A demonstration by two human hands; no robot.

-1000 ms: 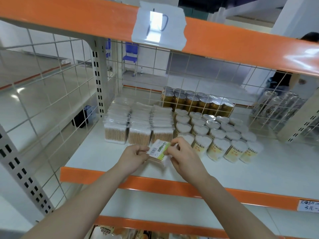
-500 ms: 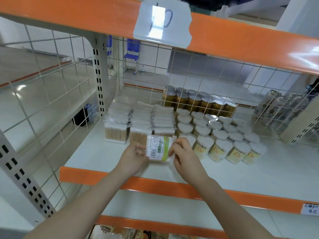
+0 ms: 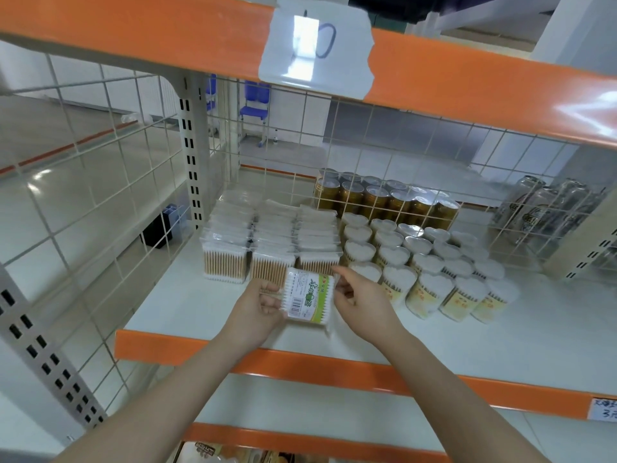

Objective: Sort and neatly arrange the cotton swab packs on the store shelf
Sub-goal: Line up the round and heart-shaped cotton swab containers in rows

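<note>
Both hands [image 3: 257, 309] [image 3: 362, 302] pinching swab pack [image 3: 309, 297], stacked packs [image 3: 273, 235] behind, heart tubs [image 3: 430, 262] right

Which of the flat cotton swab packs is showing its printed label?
The held pack, gripped between the left hand and right hand. Its green label and barcode face the camera; the shelved packs stand in rows showing swab tips and sticks.

- The swab pack [image 3: 309, 298] sat between the left hand [image 3: 257, 310] and right hand [image 3: 362, 300], above the shelf [image 3: 187, 305] front.
- Three rows of flat packs [image 3: 272, 242] lay behind it.
- Tubs [image 3: 424, 262] stood to their right, cans [image 3: 384, 198] behind those.
</note>
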